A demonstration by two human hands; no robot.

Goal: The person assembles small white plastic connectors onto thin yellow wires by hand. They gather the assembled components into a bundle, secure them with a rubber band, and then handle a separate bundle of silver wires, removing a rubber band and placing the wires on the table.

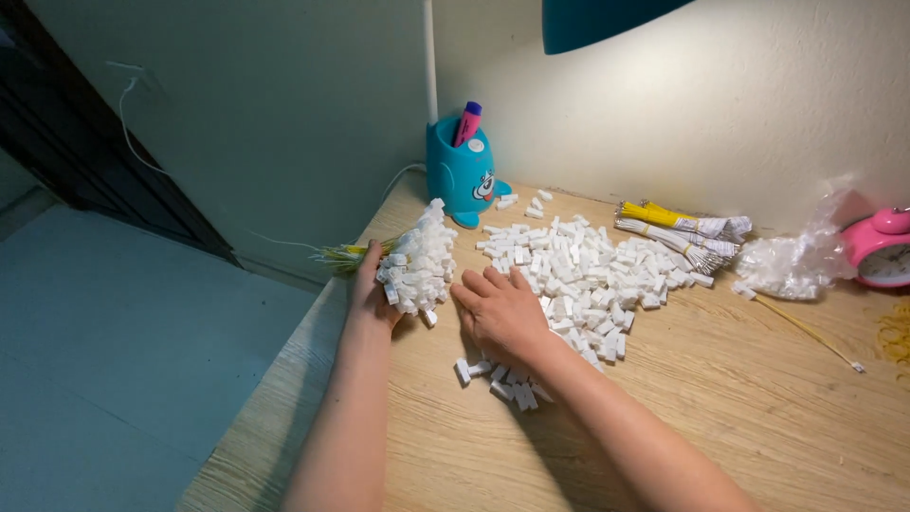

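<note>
The left hand (pixel 372 289) is closed around a bundle (pixel 415 264) of thin yellow wires, each ending in a small white plastic plug. The plug ends fan out toward the middle of the table (pixel 720 398), while the wire tails (pixel 332 254) stick out past the left edge. The bundle lies near that left edge, just in front of the blue pen holder (pixel 462 171) at the back.

The right hand (pixel 500 313) lies flat and open, palm down, holding nothing. Its fingers touch the near side of the loose plugs (pixel 578 275) heaped mid-table, and a few plugs (pixel 502 379) lie under the wrist.

I judge the bundle light but loose: the plugs are hard and smooth and likely slide against each other, and the wires are limp. The safest hold looks to be around the wires just behind the plugs, where the left hand has it.

Both forearms reach forward from the near edge, the left wrist turned slightly outward, the right one straight.

Toward the back right edge lie tied wire bunches (pixel 678 232), a clear bag (pixel 791 261) and a pink clock (pixel 882 248).
</note>
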